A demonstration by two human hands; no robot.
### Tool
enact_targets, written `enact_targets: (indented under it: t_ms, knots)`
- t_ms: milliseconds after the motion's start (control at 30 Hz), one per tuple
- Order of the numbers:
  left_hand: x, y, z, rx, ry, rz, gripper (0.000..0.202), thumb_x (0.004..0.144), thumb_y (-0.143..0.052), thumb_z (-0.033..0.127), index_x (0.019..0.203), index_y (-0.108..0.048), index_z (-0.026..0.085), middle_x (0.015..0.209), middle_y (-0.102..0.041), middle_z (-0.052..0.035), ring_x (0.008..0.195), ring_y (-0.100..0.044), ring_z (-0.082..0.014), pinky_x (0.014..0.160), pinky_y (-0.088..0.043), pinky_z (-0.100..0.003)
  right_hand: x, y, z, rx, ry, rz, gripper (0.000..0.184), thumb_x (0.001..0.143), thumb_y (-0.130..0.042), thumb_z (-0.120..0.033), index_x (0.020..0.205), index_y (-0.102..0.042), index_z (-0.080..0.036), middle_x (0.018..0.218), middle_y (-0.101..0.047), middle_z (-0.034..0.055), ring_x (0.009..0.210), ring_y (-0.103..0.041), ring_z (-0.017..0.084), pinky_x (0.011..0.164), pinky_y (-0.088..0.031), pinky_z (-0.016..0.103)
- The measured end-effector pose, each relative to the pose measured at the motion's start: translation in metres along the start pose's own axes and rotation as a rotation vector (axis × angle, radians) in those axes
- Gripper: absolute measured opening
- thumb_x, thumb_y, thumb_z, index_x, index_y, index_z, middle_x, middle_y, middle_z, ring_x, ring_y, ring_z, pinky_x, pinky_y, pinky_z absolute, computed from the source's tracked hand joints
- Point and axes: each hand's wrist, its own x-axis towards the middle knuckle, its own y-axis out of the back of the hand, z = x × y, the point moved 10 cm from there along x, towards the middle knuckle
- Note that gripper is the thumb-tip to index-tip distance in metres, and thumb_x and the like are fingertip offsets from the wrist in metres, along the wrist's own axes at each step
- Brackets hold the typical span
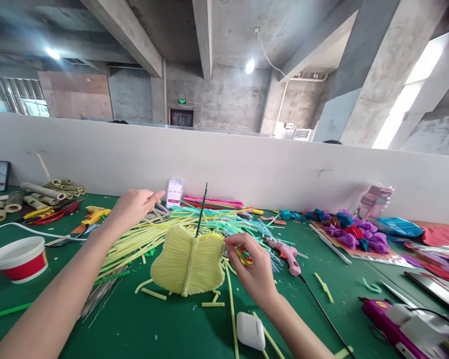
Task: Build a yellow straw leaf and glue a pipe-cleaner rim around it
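Observation:
A pale yellow butterfly shape (172, 264) made of fuzzy pipe cleaners stands upright at the middle of the table, with a thick central ridge. Dark green thin stems (202, 209) rise from its top. My right hand (252, 267) pinches the upper right edge of the butterfly between thumb and fingers. My left hand (134, 209) is raised beyond its left side, fingers drawn together over the pile of pipe cleaners; whether they hold anything is hidden. Loose yellow pipe cleaners (134, 239) spread behind the butterfly, and cut pieces (213, 304) lie around it.
A pink glue gun (290, 257) trails a black cord at right. A white earbud case (250, 330) lies in front. At left are a paper cup (20, 259), pliers (48, 214) and bamboo pieces (45, 192). A phone (174, 193) leans on the white partition (224, 159).

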Motion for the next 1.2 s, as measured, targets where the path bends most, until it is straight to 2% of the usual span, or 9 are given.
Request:
enact_targets:
  t_ms: [67,133,167,233,333,400,467,667,1200]
  knots:
    - [-0.003,-0.007,0.023,0.114,-0.106,-0.022,0.032,0.089,-0.050,0.044,0.078,-0.069,0.021,0.082,-0.070,-0.0080,0.078,-0.063,-0.0257,0.077,-0.044,-0.033,0.000,0.000,0.001,0.001,0.001,0.001,0.014,0.091,-0.055,-0.014,0.099,-0.062,-0.024,0.094,-0.067,0.0024,0.086,-0.063,0.016,0.074,-0.050,0.027]
    - [-0.007,-0.014,0.040,0.090,-0.163,-0.048,0.030,0.090,-0.048,0.040,0.108,-0.065,0.022,0.118,-0.066,-0.0108,0.102,-0.063,-0.0279,0.084,-0.045,-0.035,0.000,0.000,0.000,-0.004,0.005,0.003,0.014,0.091,-0.055,-0.014,0.099,-0.062,-0.024,0.093,-0.067,0.0023,0.085,-0.063,0.016,0.073,-0.050,0.027]
    - [-0.010,-0.020,0.045,0.048,-0.155,-0.093,0.034,0.090,-0.049,0.040,0.118,-0.061,0.024,0.127,-0.063,-0.0103,0.109,-0.061,-0.0283,0.086,-0.046,-0.035,0.000,0.000,0.000,-0.007,0.007,0.005,0.014,0.091,-0.055,-0.014,0.099,-0.062,-0.024,0.093,-0.067,0.0023,0.084,-0.063,0.016,0.073,-0.050,0.027]
    - [-0.018,-0.036,0.056,-0.048,-0.120,-0.235,0.035,0.091,-0.051,0.045,0.119,-0.063,0.027,0.128,-0.064,-0.0075,0.114,-0.060,-0.0283,0.087,-0.047,-0.035,0.001,0.001,-0.002,-0.009,0.012,0.008,0.014,0.091,-0.055,-0.014,0.098,-0.061,-0.024,0.093,-0.067,0.0022,0.084,-0.063,0.015,0.072,-0.050,0.027]
    - [-0.039,-0.064,0.087,-0.213,-0.170,-0.488,0.034,0.088,-0.059,0.052,0.109,-0.071,0.028,0.121,-0.069,-0.0045,0.116,-0.061,-0.0275,0.095,-0.045,-0.032,0.002,0.002,-0.004,-0.007,0.016,0.007,0.013,0.092,-0.054,-0.014,0.098,-0.061,-0.024,0.092,-0.067,0.0022,0.083,-0.063,0.015,0.072,-0.050,0.027]
    - [-0.050,-0.076,0.100,-0.228,-0.173,-0.556,0.036,0.081,-0.068,0.052,0.109,-0.071,0.029,0.117,-0.071,-0.0028,0.113,-0.062,-0.0279,0.095,-0.045,-0.032,0.002,0.002,-0.004,-0.009,0.016,0.005,0.013,0.092,-0.054,-0.014,0.098,-0.061,-0.023,0.092,-0.067,0.0022,0.083,-0.063,0.015,0.071,-0.051,0.027]
    - [-0.054,-0.083,0.105,-0.162,-0.161,-0.540,0.036,0.077,-0.072,0.053,0.103,-0.072,0.029,0.111,-0.072,-0.0021,0.107,-0.064,-0.0282,0.092,-0.045,-0.033,0.002,0.002,-0.004,-0.009,0.016,0.003,0.013,0.092,-0.054,-0.015,0.098,-0.061,-0.023,0.092,-0.067,0.0025,0.083,-0.063,0.016,0.071,-0.051,0.027]
    - [-0.053,-0.090,0.099,-0.100,-0.101,-0.476,0.031,0.080,-0.067,0.054,0.090,-0.073,0.025,0.096,-0.075,-0.0016,0.093,-0.067,-0.0259,0.083,-0.046,-0.031,0.000,0.000,-0.002,-0.006,0.004,-0.002,0.013,0.092,-0.054,-0.016,0.099,-0.062,-0.024,0.093,-0.068,0.0034,0.084,-0.064,0.017,0.071,-0.051,0.029]
    - [-0.053,-0.085,0.101,-0.210,-0.054,-0.394,0.028,0.076,-0.070,0.048,0.082,-0.076,0.022,0.083,-0.076,-0.0037,0.081,-0.068,-0.0262,0.074,-0.049,-0.032,0.000,-0.001,-0.001,-0.006,0.005,-0.012,0.013,0.092,-0.053,-0.016,0.099,-0.061,-0.024,0.093,-0.067,0.0032,0.085,-0.063,0.017,0.072,-0.051,0.029]
